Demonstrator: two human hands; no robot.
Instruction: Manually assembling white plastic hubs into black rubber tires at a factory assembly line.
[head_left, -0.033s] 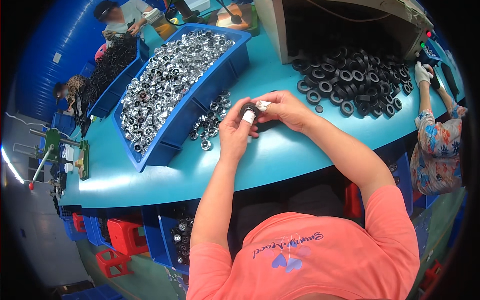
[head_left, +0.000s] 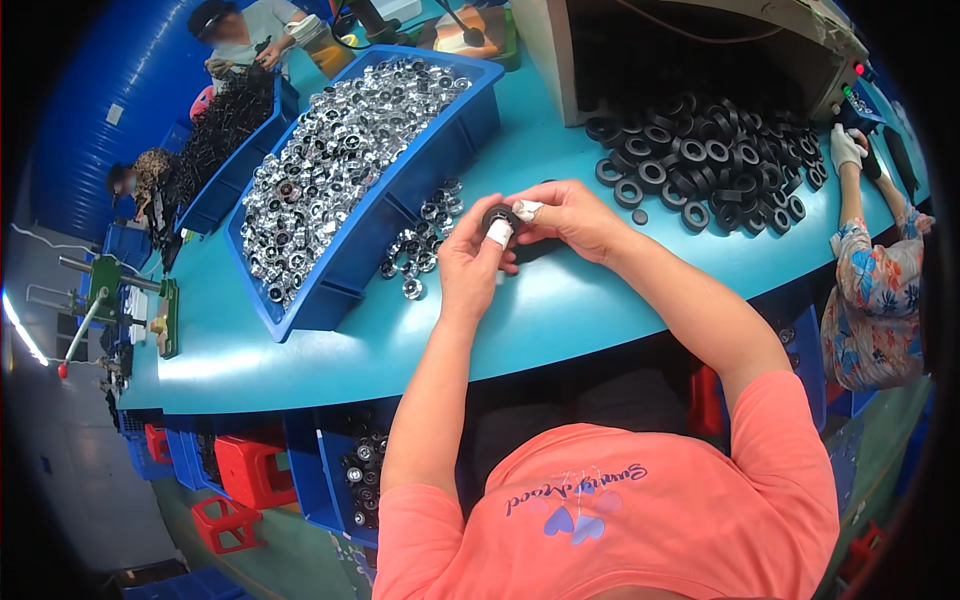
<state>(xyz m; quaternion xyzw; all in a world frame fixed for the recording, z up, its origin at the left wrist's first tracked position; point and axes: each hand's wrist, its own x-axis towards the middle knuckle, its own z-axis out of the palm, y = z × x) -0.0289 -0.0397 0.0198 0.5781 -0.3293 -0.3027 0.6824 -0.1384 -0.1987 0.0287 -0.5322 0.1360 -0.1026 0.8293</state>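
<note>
Over the table's middle, both hands are closed around a small black ring (head_left: 498,213) with something silvery inside it. My left hand (head_left: 470,255) grips its left side, the white-wrapped thumb pressed on the near rim. My right hand (head_left: 575,222) pinches the right side, with a white wrap on its thumb too. The fingers partly cover the ring. Just left of my hands lie loose chromed wheel hubs (head_left: 411,288). A flat black item (head_left: 535,262) shows partly beneath my right hand. Further right is a heap of black rubber rings (head_left: 715,152).
A long blue bin (head_left: 375,235) full of chromed hubs stands at left on the turquoise table (head_left: 400,343). A beige machine housing (head_left: 555,60) rises behind the rings. Co-workers sit at far left and right, one with a white-gloved hand (head_left: 846,148). A green hand press (head_left: 103,290) is at left.
</note>
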